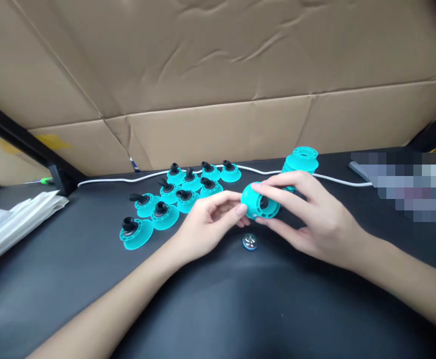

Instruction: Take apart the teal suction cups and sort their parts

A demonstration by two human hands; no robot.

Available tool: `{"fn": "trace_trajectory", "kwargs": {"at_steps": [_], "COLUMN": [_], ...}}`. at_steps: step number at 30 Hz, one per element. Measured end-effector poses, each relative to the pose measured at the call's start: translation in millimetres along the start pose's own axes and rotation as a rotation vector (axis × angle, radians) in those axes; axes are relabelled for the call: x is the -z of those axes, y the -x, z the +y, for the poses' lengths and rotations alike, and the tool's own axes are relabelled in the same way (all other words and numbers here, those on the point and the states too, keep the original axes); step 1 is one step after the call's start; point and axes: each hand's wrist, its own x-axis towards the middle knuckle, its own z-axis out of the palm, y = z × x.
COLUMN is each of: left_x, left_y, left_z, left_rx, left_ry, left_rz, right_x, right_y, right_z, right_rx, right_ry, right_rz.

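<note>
Head view shows both hands of the person at one turquoise cup-shaped piece point(251, 202), which is raised over the black table point(218, 309), a little right of the middle of the frame. The right hand point(323, 214) is moderately spread and holds this piece between fingers on its upper side and the thumb below. The left hand point(210, 219) is curled more narrowly; its thumb lies on the lower left edge of the piece, and the index finger is behind it. The ring-like face with slots, having a dark centre, is turned to the lower right.

Just below the held piece, a small shiny disc point(250, 242) with a blue rim lies on the table. Behind the right hand stands a stack of turquoise pieces point(302, 159), partly covered by this hand. Left of the centre, ten turquoise bases with black knobs point(164, 217) stand in a loose group. A white cable point(341, 181) runs along the cardboard wall point(218, 129), and white flat packets point(19, 224) lie at the left edge.
</note>
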Motion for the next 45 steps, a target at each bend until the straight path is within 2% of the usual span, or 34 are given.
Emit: {"fn": "trace_trajectory", "kwargs": {"at_steps": [2,5,8,12,15,18,22,25,30,32,34,37,39,42,45], "left_x": [2.1,5.8,7.7,9.3,12.9,17.4,20.2,19.7,26.0,32.7,40.1,48.1,50.0,49.2,46.6], "left_y": [1.8,4.8,6.0,4.9,3.2,1.3,-0.3,-0.8,-1.8,-2.5,-3.2,-3.2,-2.3,-0.8,0.1], "left_z": [-3.7,-9.6,-13.2,-15.1,-19.4,-27.4,-33.8,-29.3,-20.7,-23.0,-27.6,-33.2,-33.9,-30.6,-22.5], "left_rx": [-0.072,-0.188,-0.268,-0.315,-0.355,-0.398,-0.410,-0.400,-0.430,-0.418,-0.405,-0.409,-0.401,-0.407,-0.428], "left_ry": [-0.172,-0.416,-0.505,-0.579,-0.661,-0.723,-0.769,-0.846,-1.008,-1.031,-1.021,-1.009,-1.017,-1.022,-1.004], "left_rz": [-0.037,-0.208,-0.305,-0.269,-0.224,-0.176,-0.136,-0.073,0.181,0.243,0.233,0.191,0.196,0.217,0.295], "right_x": [8.2,22.6,33.7,35.7,29.6,24.1,22.7,22.5,21.2,22.1,24.2,27.2,26.9,21.5,14.3], "right_y": [-3.5,-7.0,-6.6,-1.3,3.1,5.4,5.9,6.6,6.4,3.8,0.6,-2.1,-2.0,-0.8,0.2], "right_z": [6.9,27.4,53.7,78.4,85.2,87.4,88.0,87.4,81.2,74.5,65.0,47.5,36.0,22.9,17.7], "right_rx": [-0.067,-0.165,-0.220,-0.280,-0.295,-0.307,-0.348,-0.340,-0.298,-0.283,-0.255,-0.173,-0.091,0.002,0.069], "right_ry": [0.055,0.224,0.379,0.460,0.431,0.395,0.365,0.369,0.363,0.374,0.394,0.368,0.263,0.092,-0.031], "right_rz": [0.019,0.093,0.155,0.113,0.051,0.049,0.048,0.058,0.067,0.133,0.217,0.260,0.218,0.071,-0.039]}}
